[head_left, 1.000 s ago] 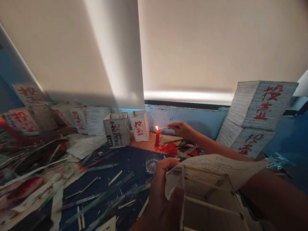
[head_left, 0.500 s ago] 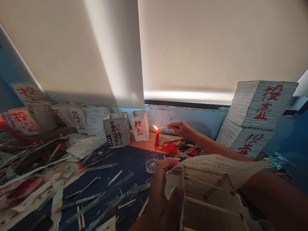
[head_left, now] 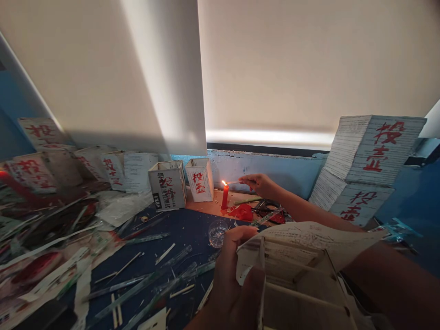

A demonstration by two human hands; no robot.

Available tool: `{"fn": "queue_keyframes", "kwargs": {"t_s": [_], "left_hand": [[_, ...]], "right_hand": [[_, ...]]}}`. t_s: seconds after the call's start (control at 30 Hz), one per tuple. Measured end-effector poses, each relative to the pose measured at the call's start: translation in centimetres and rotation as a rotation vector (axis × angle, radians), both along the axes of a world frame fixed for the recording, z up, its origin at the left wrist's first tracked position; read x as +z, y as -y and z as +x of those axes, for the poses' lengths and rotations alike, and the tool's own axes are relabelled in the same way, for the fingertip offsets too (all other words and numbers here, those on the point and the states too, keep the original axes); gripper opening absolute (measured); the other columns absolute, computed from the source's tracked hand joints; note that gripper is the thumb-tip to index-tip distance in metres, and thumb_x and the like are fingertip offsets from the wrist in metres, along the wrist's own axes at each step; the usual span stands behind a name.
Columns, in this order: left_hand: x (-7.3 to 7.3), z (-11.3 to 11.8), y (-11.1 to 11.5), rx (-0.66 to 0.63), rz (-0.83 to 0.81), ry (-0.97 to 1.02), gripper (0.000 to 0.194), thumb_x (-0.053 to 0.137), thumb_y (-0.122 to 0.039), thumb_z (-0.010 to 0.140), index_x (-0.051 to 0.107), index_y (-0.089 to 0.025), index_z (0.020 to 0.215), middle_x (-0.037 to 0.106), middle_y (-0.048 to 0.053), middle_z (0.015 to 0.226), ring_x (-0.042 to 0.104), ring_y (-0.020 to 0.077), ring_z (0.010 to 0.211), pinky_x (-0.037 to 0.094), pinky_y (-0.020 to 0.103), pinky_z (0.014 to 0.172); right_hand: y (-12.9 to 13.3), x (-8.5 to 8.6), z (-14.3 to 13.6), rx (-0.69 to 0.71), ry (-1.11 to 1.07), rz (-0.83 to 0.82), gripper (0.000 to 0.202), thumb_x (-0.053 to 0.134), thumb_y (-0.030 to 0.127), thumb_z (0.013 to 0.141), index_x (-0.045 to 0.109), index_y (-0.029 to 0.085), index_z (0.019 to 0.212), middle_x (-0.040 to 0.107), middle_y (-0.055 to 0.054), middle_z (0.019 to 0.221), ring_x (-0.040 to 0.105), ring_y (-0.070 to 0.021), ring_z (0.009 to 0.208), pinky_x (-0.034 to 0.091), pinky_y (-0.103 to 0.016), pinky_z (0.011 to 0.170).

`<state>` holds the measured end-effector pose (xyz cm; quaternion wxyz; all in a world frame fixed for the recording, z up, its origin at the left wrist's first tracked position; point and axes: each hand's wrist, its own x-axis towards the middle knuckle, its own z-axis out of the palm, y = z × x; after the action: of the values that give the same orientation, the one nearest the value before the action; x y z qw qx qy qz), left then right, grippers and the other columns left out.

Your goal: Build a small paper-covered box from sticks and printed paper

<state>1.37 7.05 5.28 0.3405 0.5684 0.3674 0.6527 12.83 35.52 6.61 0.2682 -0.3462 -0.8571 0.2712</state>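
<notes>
Head view: right hand [head_left: 258, 183] pinches stick [head_left: 233, 183] at candle [head_left: 225, 196] flame; left hand [head_left: 235, 275] grips paper box [head_left: 299, 275].

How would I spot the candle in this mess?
Look at the blue ledge under the window blind, then the two small white boxes with red writing below it. Right of them stands the candle: short, red, upright, and the only lit thing, with the right hand holding a stick to its flame.

We find open room above the blue desk [head_left: 178, 229] between the glass [head_left: 217, 233] and the paper boxes [head_left: 167, 184]. The lit candle [head_left: 225, 196] blocks the back, scraps [head_left: 68, 247] crowd the left, stacked boxes [head_left: 364, 169] wall off the right, and the paper frame [head_left: 302, 275] fills the near side.
</notes>
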Motion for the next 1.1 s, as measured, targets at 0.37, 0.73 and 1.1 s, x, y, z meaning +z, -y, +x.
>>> {"fn": "queue_keyframes", "kwargs": {"t_s": [0.37, 0.73, 1.1], "left_hand": [[-0.8, -0.4, -0.2, -0.08, -0.014, 0.056, 0.047, 0.05, -0.062, 0.099, 0.051, -0.025, 0.129, 0.062, 0.007, 0.103, 0.059, 0.0211, 0.078, 0.046, 0.031, 0.067], [0.1, 0.2, 0.0, 0.016, -0.004, 0.001, 0.045, 0.046, -0.062, 0.1, 0.053, -0.025, 0.125, 0.066, 0.009, 0.103, 0.06, 0.0239, 0.078, 0.042, 0.033, 0.065], [-0.4, -0.4, -0.4, -0.034, -0.024, 0.033, 0.045, 0.051, -0.062, 0.099, 0.053, -0.025, 0.125, 0.065, 0.006, 0.095, 0.061, 0.0228, 0.077, 0.044, 0.031, 0.065]], "right_hand": [[-0.1, -0.1, -0.2, -0.016, -0.004, -0.006, 0.03, 0.064, 0.037, 0.102, 0.066, 0.018, 0.124, 0.07, -0.008, 0.119, 0.071, -0.0209, 0.094, 0.061, -0.04, 0.081], [0.1, 0.2, 0.2, 0.031, -0.018, -0.023, 0.027, 0.064, 0.036, 0.102, 0.066, 0.019, 0.124, 0.07, -0.008, 0.119, 0.071, -0.0198, 0.093, 0.061, -0.038, 0.08], [-0.1, 0.7, 1.4, -0.067, -0.154, -0.085, 0.027, 0.063, 0.035, 0.102, 0.066, 0.021, 0.125, 0.068, -0.009, 0.126, 0.07, -0.0211, 0.1, 0.061, -0.041, 0.085]]}}
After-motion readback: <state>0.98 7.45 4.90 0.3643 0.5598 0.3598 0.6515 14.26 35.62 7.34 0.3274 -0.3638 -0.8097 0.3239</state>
